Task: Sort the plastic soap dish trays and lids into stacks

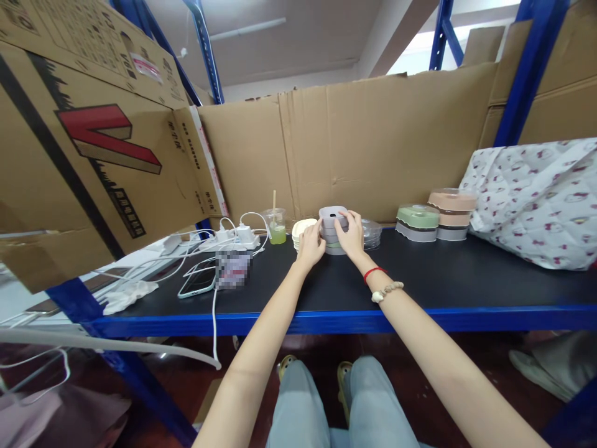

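Note:
In the middle of the black shelf stands a stack of rounded grey plastic container parts (332,223), with a greenish layer low down. The top piece has a small dark rectangular slot. My left hand (311,246) holds the stack's left side, its fingers closed against it. From the right, my right hand (351,235) grips the upper pieces, with fingers over the edge and thumb at the front. Just left of the stack is a pile of cream-coloured pieces (303,229), partly behind my left hand. Clear plastic lids (372,234) lie behind my right wrist.
Lidded containers, green-and-grey (418,219) and peach-and-grey (451,214), stand right, beside a patterned bag (536,202). Left are a drink cup (277,230), chargers (245,234), cables and a phone (198,281). Cardboard (364,137) walls the back; a blue edge (345,322) runs in front.

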### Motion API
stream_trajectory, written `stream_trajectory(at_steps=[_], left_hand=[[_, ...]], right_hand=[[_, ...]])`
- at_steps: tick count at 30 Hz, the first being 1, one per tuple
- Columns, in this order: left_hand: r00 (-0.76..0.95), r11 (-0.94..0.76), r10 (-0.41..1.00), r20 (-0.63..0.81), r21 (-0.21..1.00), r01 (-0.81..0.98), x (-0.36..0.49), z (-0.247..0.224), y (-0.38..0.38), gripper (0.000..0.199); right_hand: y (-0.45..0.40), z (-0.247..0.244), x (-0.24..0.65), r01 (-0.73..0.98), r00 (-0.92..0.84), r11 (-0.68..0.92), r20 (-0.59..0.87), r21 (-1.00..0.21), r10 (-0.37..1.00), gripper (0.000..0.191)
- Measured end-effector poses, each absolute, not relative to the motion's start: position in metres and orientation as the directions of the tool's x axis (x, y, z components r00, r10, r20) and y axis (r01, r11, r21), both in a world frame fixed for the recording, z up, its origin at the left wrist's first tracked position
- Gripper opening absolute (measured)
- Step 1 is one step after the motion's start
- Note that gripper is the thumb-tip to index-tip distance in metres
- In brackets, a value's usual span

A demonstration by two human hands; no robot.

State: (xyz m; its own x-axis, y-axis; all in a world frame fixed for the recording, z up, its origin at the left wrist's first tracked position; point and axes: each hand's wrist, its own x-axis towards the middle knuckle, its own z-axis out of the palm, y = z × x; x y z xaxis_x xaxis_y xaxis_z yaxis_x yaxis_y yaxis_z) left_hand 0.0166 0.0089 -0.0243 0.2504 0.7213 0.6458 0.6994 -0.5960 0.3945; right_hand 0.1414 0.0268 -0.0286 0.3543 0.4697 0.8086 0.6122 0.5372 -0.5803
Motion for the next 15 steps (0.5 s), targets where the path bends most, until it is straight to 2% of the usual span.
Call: stream_trajectory(at_steps=[11,15], left_hand=[[0.224,-0.557,0.736,0.638,0.383,0.737,0.0160,-0.0220,0.0087,0.060],[0.214,-0.573,0.704,0.677,0.364,0.735,0.0143,-0.0227,0.0116,0.058]], right_hand=[[0.0237,-0.0255,0.1407,0.572,0.370,0.537,0.780,-0.619,0.505,0.023],[0.0220,-0.0245,0.1409,0.537,0.390,0.570,0.782,-0.622,0.486,0.023]])
